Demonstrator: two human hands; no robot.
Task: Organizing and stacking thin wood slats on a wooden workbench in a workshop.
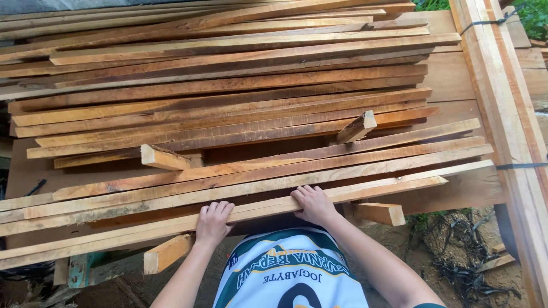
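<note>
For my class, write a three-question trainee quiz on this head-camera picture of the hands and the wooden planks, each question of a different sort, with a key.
1. True or false: both hands rest on the same long plank at the near edge of the pile.
2. Multiple choice: the short wood block that sticks up tilted from the pile lies
A. left of both hands
B. farther from the person than the right hand
C. under the left hand
3. Fill in: the fingers of the left hand are curled over the plank's ____ edge.

Key: 1 true; 2 B; 3 far (upper)
</note>
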